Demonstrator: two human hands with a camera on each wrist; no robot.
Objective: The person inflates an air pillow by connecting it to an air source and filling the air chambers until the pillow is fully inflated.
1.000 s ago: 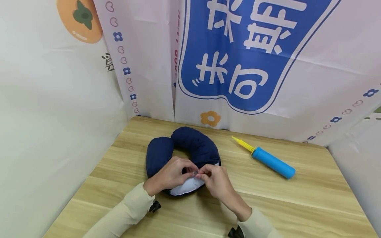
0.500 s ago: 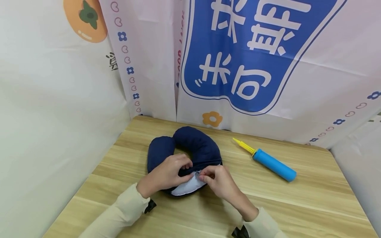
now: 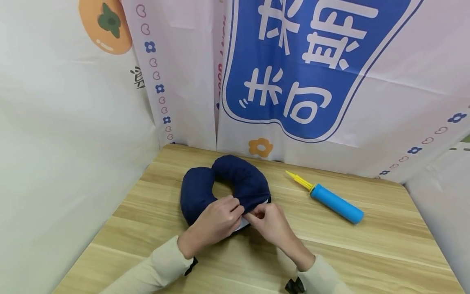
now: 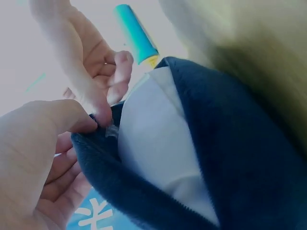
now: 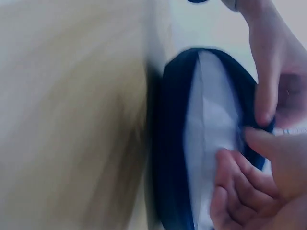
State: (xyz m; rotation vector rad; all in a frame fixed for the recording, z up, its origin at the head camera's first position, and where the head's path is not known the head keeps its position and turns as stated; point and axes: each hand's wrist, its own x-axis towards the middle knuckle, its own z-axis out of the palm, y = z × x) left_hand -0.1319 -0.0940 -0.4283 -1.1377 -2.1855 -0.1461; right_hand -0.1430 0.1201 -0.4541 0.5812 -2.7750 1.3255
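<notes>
A navy U-shaped neck pillow (image 3: 242, 175) lies on the table. Its zip opening gapes, baring a white inner bladder (image 4: 156, 132). My left hand (image 3: 218, 218) pinches the edge of the navy cover at that opening between thumb and fingers. Close against it, my right hand (image 3: 271, 224) has its thumb at a small clear valve (image 4: 112, 130) inside the cover's edge. The right fingers are curled beside the bladder, and whether they pinch anything is hard to see. In the right wrist view both thumbs nearly meet at the cover's edge.
A blue hand pump (image 3: 335, 203) with a yellow nozzle lies to the right on the wooden table (image 3: 367, 253). Printed white cloth (image 3: 183, 81) hangs behind the table, and plain white sheeting (image 3: 73, 143) closes the left side.
My hands have parted from a shared hold on the clear valve. My left hand now grips the cover's edge, drawn down over more of the bladder; my right hand stays near the valve.
</notes>
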